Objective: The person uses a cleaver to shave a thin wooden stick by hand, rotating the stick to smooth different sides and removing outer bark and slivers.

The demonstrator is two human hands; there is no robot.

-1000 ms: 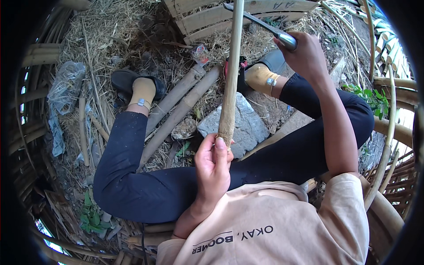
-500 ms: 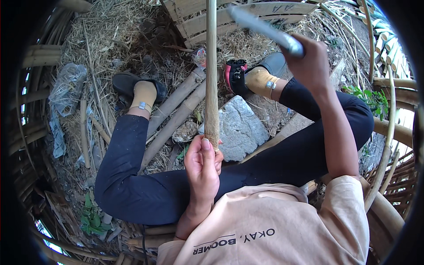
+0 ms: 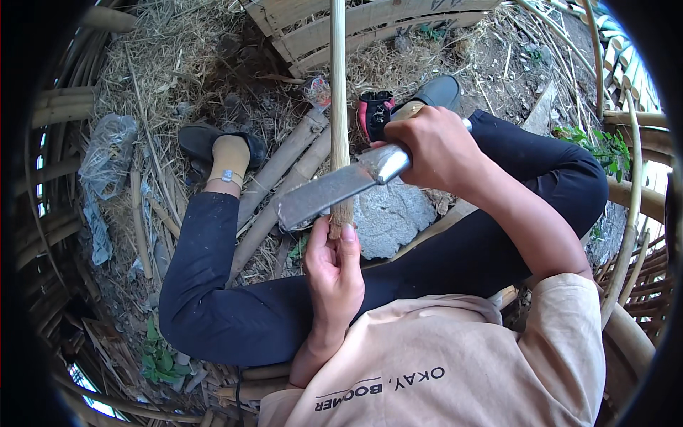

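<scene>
Left hand (image 3: 334, 274) clenched round the lower end of a bamboo stick (image 3: 339, 107), held upright at frame centre and running off the top edge. Right hand (image 3: 434, 153) wrapped tight on the handle of a broad knife (image 3: 334, 192), blade laid across the stick just above the left fingers (image 3: 348, 238). Grey stone (image 3: 391, 217) just behind, on straw-strewn ground. Bamboo poles (image 3: 284, 171) lying between the legs; wooden pallet (image 3: 370, 18) at upper centre.

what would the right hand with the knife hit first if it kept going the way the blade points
Most likely the bamboo stick: the right hand aims the knife down-left across its lower end, just above the left hand. Past that lies the left leg, though depth is unclear.
</scene>
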